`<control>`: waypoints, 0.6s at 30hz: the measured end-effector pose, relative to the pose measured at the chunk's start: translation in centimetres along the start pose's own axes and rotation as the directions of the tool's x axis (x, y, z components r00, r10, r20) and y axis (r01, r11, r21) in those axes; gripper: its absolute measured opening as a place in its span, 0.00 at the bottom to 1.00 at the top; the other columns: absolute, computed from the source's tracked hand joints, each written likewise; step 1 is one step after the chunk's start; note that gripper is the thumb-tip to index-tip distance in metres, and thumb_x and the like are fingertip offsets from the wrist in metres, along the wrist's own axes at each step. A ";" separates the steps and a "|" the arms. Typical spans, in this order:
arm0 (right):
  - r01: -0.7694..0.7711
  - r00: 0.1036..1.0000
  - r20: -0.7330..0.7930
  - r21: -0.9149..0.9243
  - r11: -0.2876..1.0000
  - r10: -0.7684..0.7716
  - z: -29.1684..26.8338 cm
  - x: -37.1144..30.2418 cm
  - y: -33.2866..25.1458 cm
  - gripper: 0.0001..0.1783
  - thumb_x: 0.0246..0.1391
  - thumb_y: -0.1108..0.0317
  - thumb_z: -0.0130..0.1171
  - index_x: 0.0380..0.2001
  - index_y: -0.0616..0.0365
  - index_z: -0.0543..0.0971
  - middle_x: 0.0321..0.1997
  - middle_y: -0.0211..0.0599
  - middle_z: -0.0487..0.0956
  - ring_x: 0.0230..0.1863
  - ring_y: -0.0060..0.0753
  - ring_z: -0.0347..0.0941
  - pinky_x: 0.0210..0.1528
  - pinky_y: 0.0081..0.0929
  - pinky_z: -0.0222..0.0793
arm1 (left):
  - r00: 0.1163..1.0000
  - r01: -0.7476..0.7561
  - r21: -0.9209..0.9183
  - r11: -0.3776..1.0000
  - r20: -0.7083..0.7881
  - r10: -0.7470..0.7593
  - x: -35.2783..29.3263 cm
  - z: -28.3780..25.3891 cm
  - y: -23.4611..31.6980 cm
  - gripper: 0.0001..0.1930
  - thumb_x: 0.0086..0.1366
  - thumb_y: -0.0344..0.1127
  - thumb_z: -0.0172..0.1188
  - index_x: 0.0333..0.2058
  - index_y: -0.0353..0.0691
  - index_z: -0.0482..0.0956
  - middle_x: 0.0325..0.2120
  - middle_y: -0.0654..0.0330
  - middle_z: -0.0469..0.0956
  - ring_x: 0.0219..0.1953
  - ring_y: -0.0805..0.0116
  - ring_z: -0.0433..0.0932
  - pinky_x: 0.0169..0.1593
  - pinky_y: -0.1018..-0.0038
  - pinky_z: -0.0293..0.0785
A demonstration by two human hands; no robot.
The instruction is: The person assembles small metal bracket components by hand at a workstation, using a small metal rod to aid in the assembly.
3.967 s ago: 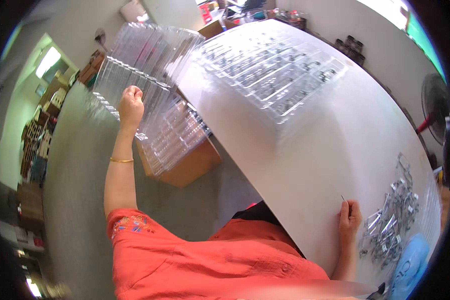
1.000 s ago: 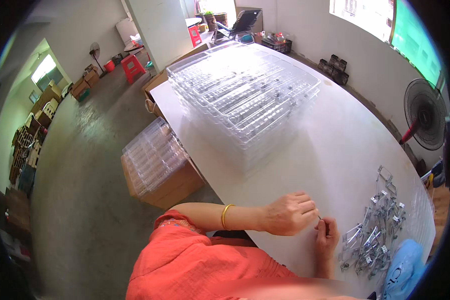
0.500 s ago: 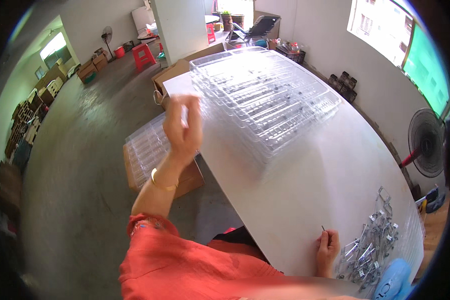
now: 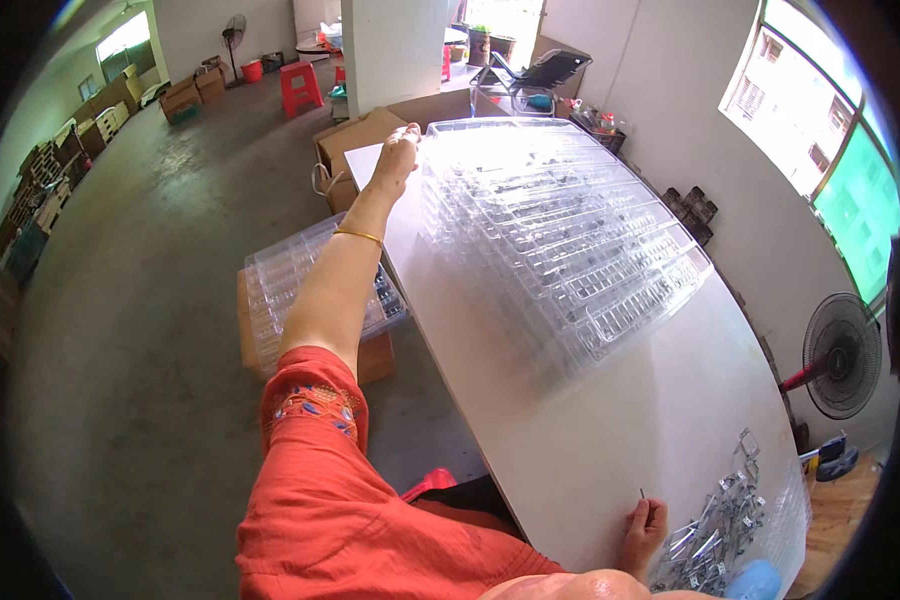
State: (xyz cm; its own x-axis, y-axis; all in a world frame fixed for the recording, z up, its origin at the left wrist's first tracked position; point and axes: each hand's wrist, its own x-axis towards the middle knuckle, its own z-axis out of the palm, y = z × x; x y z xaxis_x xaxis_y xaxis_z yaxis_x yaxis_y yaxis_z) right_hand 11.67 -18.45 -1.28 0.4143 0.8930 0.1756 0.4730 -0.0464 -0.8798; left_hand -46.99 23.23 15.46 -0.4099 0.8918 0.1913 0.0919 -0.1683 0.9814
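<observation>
My left arm reaches far out over the table [image 4: 450,340]. My left hand [image 4: 400,160] is closed at the far left corner of a tall stack of clear plastic trays [image 4: 570,240], its fingers on the rim. Small dark parts show in the tray compartments. Near the front edge, my right hand [image 4: 645,535] rests closed, with a thin dark pin-like piece [image 4: 642,492] poking up from its fingertips. Just right of it lies a heap of small silvery metal parts [image 4: 710,530]. A blue object [image 4: 755,580] sits at the heap's near end, partly cut off.
Left of the table, another clear tray [image 4: 290,270] lies on a cardboard box [image 4: 375,360]. Open cartons [image 4: 370,135] stand beyond the far left corner. A fan [image 4: 842,355] is at the right, a red stool [image 4: 300,88] farther back.
My left hand has moved from above the table's left edge out to the far corner of the tray stack and closed there. My right hand still holds the thin piece by the heap.
</observation>
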 end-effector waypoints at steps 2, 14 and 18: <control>-0.011 1.000 -0.014 -0.033 0.999 0.011 0.1 -0.3 -0.6 0.09 0.70 0.68 0.55 0.32 0.54 0.73 0.20 0.20 0.69 0.20 0.11 0.61 0.22 0.15 0.56 | 0.999 -0.009 -0.052 0.999 0.040 0.011 0.6 0.5 -0.6 0.22 0.76 0.50 0.45 0.57 0.42 0.74 0.52 0.61 0.78 0.53 0.67 0.75 0.50 0.67 0.73; -0.051 0.997 -0.059 -0.081 0.995 0.046 1.0 0.8 -3.1 0.06 0.67 0.70 0.58 0.34 0.58 0.77 0.22 0.24 0.74 0.24 0.14 0.68 0.27 0.17 0.65 | 0.992 -0.123 -0.120 0.985 0.018 0.126 1.9 0.8 -2.0 0.16 0.73 0.44 0.54 0.53 0.46 0.79 0.45 0.67 0.81 0.48 0.75 0.76 0.51 0.71 0.68; -0.033 0.999 -0.035 -0.092 0.995 0.030 0.6 0.5 -3.4 0.06 0.67 0.70 0.59 0.34 0.58 0.77 0.23 0.23 0.75 0.24 0.14 0.68 0.27 0.18 0.65 | 0.995 -0.081 -0.116 0.990 0.049 0.087 1.9 1.1 -2.3 0.16 0.74 0.44 0.53 0.53 0.45 0.79 0.48 0.67 0.81 0.51 0.76 0.75 0.51 0.74 0.68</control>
State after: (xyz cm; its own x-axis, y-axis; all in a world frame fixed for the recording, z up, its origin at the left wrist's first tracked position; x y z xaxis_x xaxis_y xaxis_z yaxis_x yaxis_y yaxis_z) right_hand 9.81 -17.56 1.49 0.4552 0.8750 0.1647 0.5287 -0.1168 -0.8408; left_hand -46.98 25.80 13.52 -0.3557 0.8932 0.2752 0.0192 -0.2874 0.9576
